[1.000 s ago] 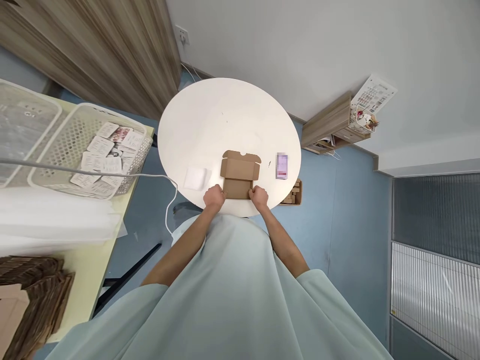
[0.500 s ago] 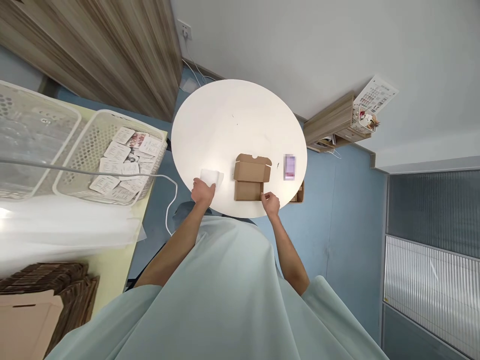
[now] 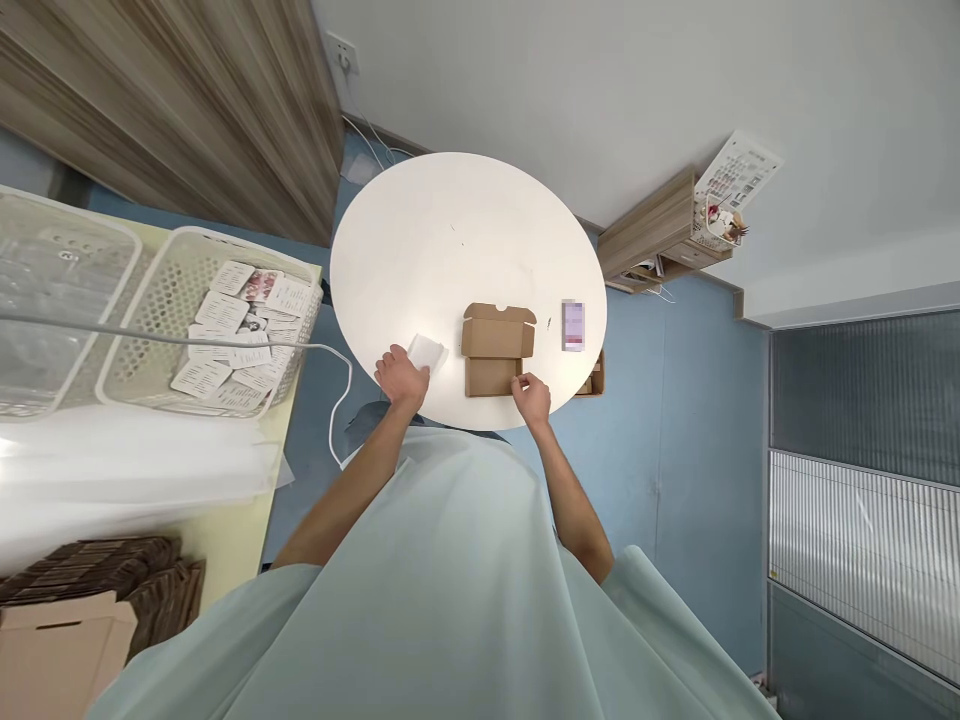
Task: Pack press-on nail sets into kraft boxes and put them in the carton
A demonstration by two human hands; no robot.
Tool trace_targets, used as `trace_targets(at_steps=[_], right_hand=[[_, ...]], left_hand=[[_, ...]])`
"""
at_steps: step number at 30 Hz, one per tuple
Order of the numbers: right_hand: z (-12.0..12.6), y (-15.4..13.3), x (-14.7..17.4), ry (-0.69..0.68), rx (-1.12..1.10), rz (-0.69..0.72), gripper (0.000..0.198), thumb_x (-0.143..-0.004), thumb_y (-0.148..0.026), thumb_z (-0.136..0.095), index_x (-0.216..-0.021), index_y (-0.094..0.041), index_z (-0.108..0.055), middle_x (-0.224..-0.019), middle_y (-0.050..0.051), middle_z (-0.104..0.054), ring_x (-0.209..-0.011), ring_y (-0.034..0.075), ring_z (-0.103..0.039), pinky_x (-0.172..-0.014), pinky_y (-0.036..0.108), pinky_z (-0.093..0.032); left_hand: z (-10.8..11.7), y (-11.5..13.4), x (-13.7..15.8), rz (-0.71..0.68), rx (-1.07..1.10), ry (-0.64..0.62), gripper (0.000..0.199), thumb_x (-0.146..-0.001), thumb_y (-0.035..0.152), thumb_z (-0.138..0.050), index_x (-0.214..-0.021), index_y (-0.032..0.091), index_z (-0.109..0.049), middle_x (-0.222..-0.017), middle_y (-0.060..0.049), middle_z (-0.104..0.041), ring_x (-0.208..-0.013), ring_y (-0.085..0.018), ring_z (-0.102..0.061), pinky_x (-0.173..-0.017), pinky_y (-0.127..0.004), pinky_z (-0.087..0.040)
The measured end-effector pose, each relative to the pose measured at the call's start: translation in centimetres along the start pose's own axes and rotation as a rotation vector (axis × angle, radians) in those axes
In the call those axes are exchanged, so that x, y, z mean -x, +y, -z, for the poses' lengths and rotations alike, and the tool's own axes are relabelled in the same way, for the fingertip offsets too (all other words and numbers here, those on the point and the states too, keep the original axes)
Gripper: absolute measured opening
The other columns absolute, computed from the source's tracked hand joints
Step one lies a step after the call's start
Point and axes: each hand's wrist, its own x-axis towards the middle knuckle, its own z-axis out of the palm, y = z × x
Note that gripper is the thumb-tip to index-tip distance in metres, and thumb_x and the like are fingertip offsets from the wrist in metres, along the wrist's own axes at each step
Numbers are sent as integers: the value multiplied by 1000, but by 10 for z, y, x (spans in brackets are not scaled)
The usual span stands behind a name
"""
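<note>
On the round white table point(image 3: 465, 230), my left hand point(image 3: 402, 378) is closed on a small white packet point(image 3: 427, 353), perhaps wrapped in foam or paper; its contents do not show. To the right of the packet lies a small brown cardboard box point(image 3: 497, 337), its lid folded open away from me and its tray bare inside. My right hand point(image 3: 533, 400) pinches the right side wall of the box near the front corner. Beyond that hand, to the right, a blurred purple-and-pink object point(image 3: 573, 326) lies flat on the table.
At left, a side table point(image 3: 247, 510) bears a white basket of printed cards point(image 3: 300, 290), a basket of clear plastic items point(image 3: 45, 270), white sheets point(image 3: 135, 460) and stacked flat cartons point(image 3: 97, 570). A white cable point(image 3: 349, 380) hangs from it. A low wooden shelf point(image 3: 652, 235) stands at right.
The white packet has turned and tilted in my left hand, whose fingers have shifted over it. My right hand stays at the box corner. The whole view has shifted slightly.
</note>
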Motion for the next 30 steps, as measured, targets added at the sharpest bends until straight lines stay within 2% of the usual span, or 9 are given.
trace_targets(at_steps=[4, 8, 12, 17, 19, 22, 26, 28, 30], right_hand=[[6, -4, -6, -41, -48, 87, 20, -104, -33, -57, -100, -24, -75, -103, 4, -82, -97, 23, -75, -85, 31, -55], [14, -8, -13, -97, -200, 225, 19, -103, -35, -60, -104, -24, -75, -106, 4, -82, -101, 21, -76, -94, 32, -59], [20, -13, -20, -166, -408, 337, 31, -102, -45, -67, -124, -24, -73, -127, 7, -80, -118, 21, -76, -106, 35, -60], [29, -10, -33, -338, -560, 458, 58, -92, -48, -82, -143, -26, -65, -149, 8, -71, -139, 23, -68, -116, 38, -57], [30, -2, -37, -397, -553, 450, 54, -89, -42, -84, -137, -24, -67, -139, 8, -76, -130, 23, -73, -111, 37, -60], [29, 14, -42, -407, -495, 375, 26, -93, -35, -78, -113, -20, -72, -114, 6, -82, -107, 21, -78, -97, 34, -63], [16, 31, -48, -344, -439, 257, 11, -94, -31, -75, -96, -21, -70, -100, 3, -82, -94, 19, -78, -85, 30, -62], [7, 34, -53, -298, -372, 196, 10, -93, -30, -75, -93, -22, -68, -98, 2, -82, -92, 20, -78, -83, 29, -60], [-2, 36, -58, -260, -281, 146, 10, -93, -27, -75, -93, -24, -66, -98, 2, -81, -93, 19, -77, -82, 28, -57]], left_hand=[[2, 3, 12, 29, 156, -45, 41, -94, 22, -63, -133, 27, -49, -133, -14, -68, -125, -36, -68, -105, -48, -53], [14, 4, 30, -35, 303, -60, 41, -92, 22, -62, -131, 26, -51, -133, -9, -71, -120, -30, -69, -104, -44, -54], [35, 14, 48, -202, 466, -199, 44, -91, 31, -62, -134, 23, -54, -129, -8, -73, -108, -25, -71, -90, -35, -58], [46, 45, 61, -440, 503, -360, 44, -89, 38, -66, -130, 22, -63, -130, -5, -73, -105, -22, -69, -88, -32, -57], [42, 59, 62, -474, 486, -391, 44, -89, 38, -67, -130, 22, -65, -133, -5, -72, -106, -22, -69, -89, -33, -57], [26, 77, 61, -464, 463, -402, 44, -90, 32, -66, -133, 21, -65, -137, -6, -71, -110, -24, -69, -93, -35, -57], [-9, 91, 58, -259, 429, -238, 54, -88, 30, -75, -138, 19, -57, -141, -11, -65, -108, -24, -69, -93, -37, -59], [-27, 93, 58, -128, 331, -151, 52, -86, 32, -81, -130, 17, -57, -134, -13, -64, -106, -24, -69, -95, -39, -58], [-43, 92, 59, -100, 231, -100, 41, -88, 32, -82, -118, 18, -59, -126, -13, -63, -110, -26, -67, -100, -41, -57]])
